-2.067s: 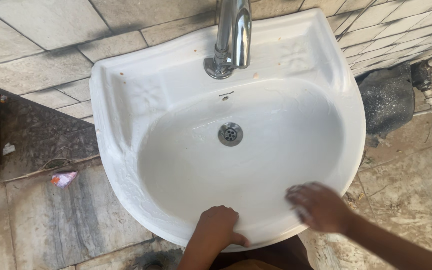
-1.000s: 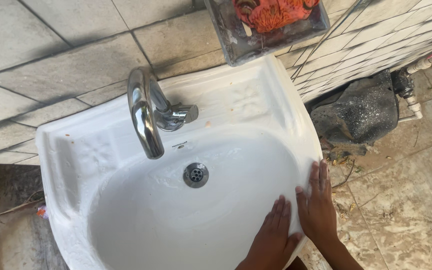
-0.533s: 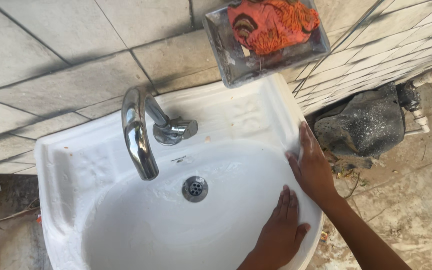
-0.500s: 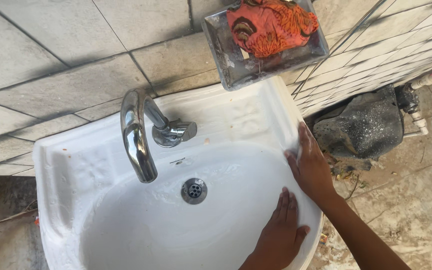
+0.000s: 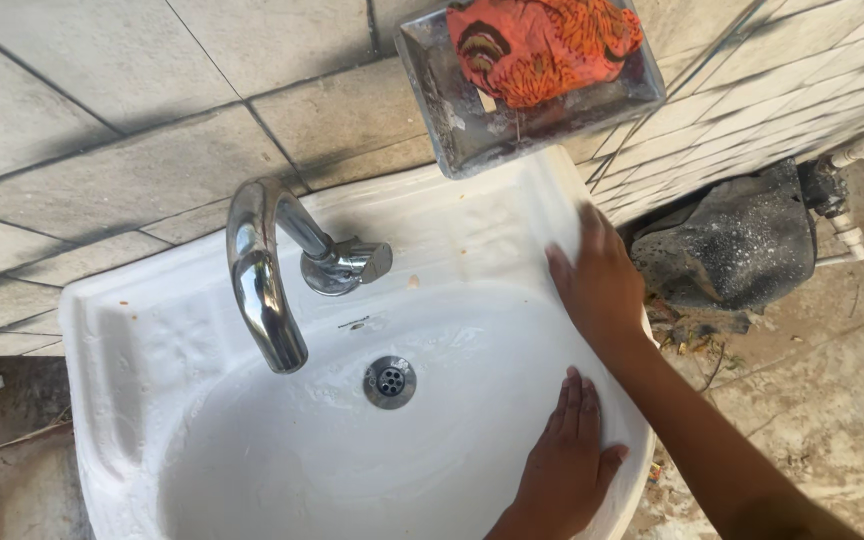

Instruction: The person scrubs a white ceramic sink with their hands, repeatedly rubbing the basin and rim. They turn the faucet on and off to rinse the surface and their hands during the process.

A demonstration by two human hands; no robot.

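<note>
Your right hand (image 5: 600,285) has slid farther along the right rim of the white ceramic wash basin (image 5: 152,350) since half a second ago: then it lay at the bend of the rim, now its fingertips reach the flat far-right ledge just below the metal tray. It lies flat with fingers spread and together-ish, palm down on the wet, soapy rim, holding nothing. Your left hand (image 5: 567,465) has hardly moved; it rests open and flat on the near-right inner slope of the bowl, fingers pointing away from you, also gripping nothing. From this, the rubbing looks to be working its way from the near edge round toward the wall side, with the right ledge now under your palm and the left ledge and far-left corner not touched at this moment.

The basin sits against the grey tiled wall (image 5: 102,120), filling the near-left and middle of the view.

By count: one basin, one curved chrome tap (image 5: 262,270) over the bowl, one round metal drain (image 5: 389,381) at the bowl's centre, one dull metal tray (image 5: 432,80) on the wall holding one orange patterned cloth (image 5: 542,45), and one dark speckled lump (image 5: 742,245) on the floor to the right. Two hands, both yours.
</note>
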